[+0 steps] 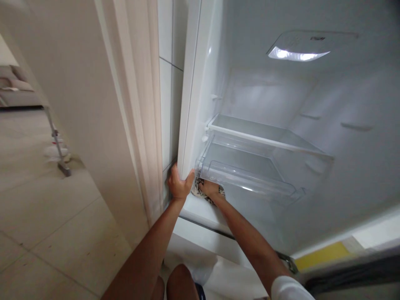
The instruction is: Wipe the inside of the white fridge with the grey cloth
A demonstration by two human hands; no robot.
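a: where's the patterned cloth (197, 192)?

b: low in the fridge (189, 125), at the front left corner, bunched under the right hand (210, 188).

a: and the fingers there?

b: pressed into the fabric. it partly hides them, so i can't tell how far they close on it. the left hand (181, 183) is plainer: fingers curled round the outside of the fridge's front edge, thumb on the near side, gripping it.

a: what could go wrong?

b: the right hand works just below the left end of the clear drawer (250, 179). a quick lift could, i'd judge, knock that end and jolt it off its supports. loose fabric might snag on the corner too. and a hard pull by the left hand could shift the fridge or let the grip slip.

a: what else is in the fridge?

b: above the drawer, a white-rimmed shelf (265, 141); higher, a lit lamp (298, 54).

a: anything in the drawer?

b: behind its front i make out only a pale, flat panel (243, 156); the rest is too hazy to tell.
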